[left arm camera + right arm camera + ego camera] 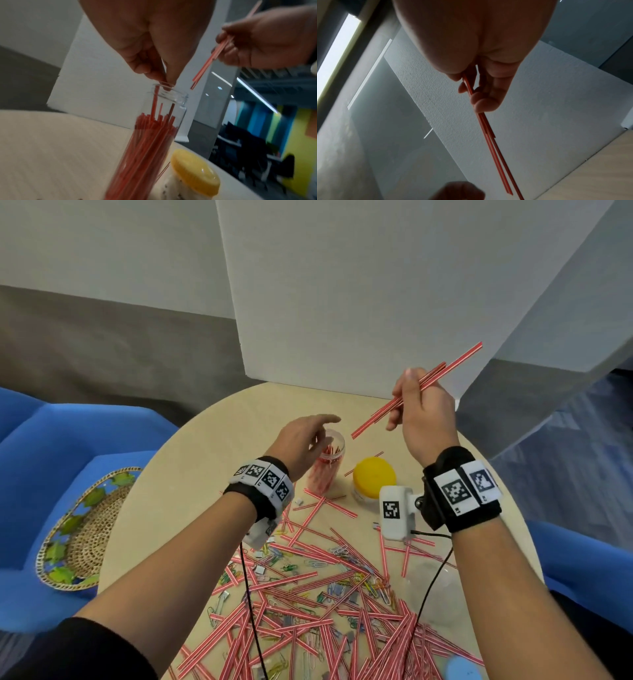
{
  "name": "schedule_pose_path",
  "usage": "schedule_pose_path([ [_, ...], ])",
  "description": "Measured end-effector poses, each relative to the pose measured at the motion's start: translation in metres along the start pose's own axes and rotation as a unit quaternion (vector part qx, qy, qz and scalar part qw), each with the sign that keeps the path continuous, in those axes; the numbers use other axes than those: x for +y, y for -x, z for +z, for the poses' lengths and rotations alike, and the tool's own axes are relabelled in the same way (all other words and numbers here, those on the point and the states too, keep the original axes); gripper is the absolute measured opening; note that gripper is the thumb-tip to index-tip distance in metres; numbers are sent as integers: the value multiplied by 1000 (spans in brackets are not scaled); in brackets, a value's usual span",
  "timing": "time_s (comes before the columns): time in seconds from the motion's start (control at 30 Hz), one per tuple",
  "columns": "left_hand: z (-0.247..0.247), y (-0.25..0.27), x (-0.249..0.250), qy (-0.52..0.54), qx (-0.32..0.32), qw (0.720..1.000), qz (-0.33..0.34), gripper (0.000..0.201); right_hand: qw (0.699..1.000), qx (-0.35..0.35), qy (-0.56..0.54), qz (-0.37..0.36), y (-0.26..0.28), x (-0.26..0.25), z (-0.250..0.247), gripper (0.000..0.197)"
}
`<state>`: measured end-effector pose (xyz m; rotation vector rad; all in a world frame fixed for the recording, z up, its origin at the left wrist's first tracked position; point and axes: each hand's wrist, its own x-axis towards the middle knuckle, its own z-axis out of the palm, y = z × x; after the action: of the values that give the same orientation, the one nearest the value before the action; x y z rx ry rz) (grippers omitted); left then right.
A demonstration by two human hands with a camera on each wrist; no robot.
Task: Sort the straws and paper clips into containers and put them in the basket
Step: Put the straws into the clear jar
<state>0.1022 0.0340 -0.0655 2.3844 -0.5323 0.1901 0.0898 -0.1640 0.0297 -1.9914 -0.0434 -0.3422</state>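
Note:
My left hand (325, 428) hovers over the mouth of a clear jar (325, 470) that is packed with red-and-white straws (145, 148). In the left wrist view its fingertips (163, 79) pinch the top of one straw (156, 97) that stands higher than the rest at the rim. My right hand (402, 398) is raised to the right of the jar and grips a small bundle of straws (455, 361). The bundle slants down-left, and its lower ends hang just right of the jar's mouth (193, 85). Loose straws and coloured paper clips (325, 594) cover the near half of the round table (205, 446).
A jar with a yellow lid (373, 474) stands just right of the straw jar. A woven basket (85, 529) lies on the blue seat at the left. A clear container (435, 587) and a blue lid (460, 669) sit near the front right. White foam boards (342, 302) wall the back.

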Motion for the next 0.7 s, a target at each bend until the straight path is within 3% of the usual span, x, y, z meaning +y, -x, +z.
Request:
schedule_pose_path([
  [0.1, -2, 11, -2, 97, 67, 992, -53, 20, 1000, -21, 17, 1, -7, 4, 9, 39],
  [0.2, -1, 28, -7, 115, 156, 977, -84, 11, 998, -61, 29, -13, -13, 7, 24, 38],
  [0.27, 5, 48, -18, 113, 170, 968, -148, 13, 994, -94, 46, -20, -17, 9, 37, 35],
  [0.33, 14, 72, -33, 83, 106, 965, -224, 14, 986, -138, 85, -30, -20, 14, 50, 31],
  [0.4, 25, 98, -46, 37, -15, 966, -256, 14, 971, -183, 146, -45, -21, 22, 61, 24],
  [0.47, 38, 120, -47, 2, -117, 966, -230, 10, 951, -219, 209, -57, -21, 29, 69, 17],
  [0.53, 55, 136, -41, -47, -177, 968, -171, 28, 940, -230, 247, -53, -20, 33, 74, 16],
  [0.6, 72, 145, -33, -106, -199, 963, -145, 55, 939, -226, 256, -39, -19, 35, 75, 14],
  [0.7, 81, 145, -31, -147, -123, 954, -232, 77, 922, -242, 300, -33, -22, 41, 78, 17],
])
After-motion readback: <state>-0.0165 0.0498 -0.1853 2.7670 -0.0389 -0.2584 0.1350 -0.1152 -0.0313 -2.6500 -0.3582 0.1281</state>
